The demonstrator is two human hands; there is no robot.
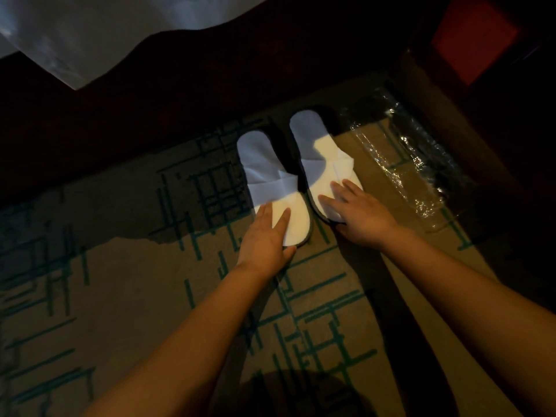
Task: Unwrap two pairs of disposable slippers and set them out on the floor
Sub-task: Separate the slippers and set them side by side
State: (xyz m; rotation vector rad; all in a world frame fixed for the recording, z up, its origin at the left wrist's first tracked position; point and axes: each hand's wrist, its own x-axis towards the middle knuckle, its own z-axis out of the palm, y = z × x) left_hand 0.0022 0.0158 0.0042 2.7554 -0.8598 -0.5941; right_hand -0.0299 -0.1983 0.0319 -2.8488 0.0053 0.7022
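Two white disposable slippers lie side by side on the patterned carpet (120, 266), toes pointing away from me. My left hand (266, 236) rests with straight fingers on the heel of the left slipper (264, 167), its thumb at the heel's rim. My right hand (359, 215) lies flat on the heel end of the right slipper (316, 152), fingers spread. A crumpled clear plastic wrapper (403, 158) lies on the carpet just right of the slippers.
A dark bed base (180, 94) with white bedding (90, 31) hanging over it runs across the far side. A dark piece of furniture with a red panel (475, 37) stands at the upper right. Shadow covers much of the carpet.
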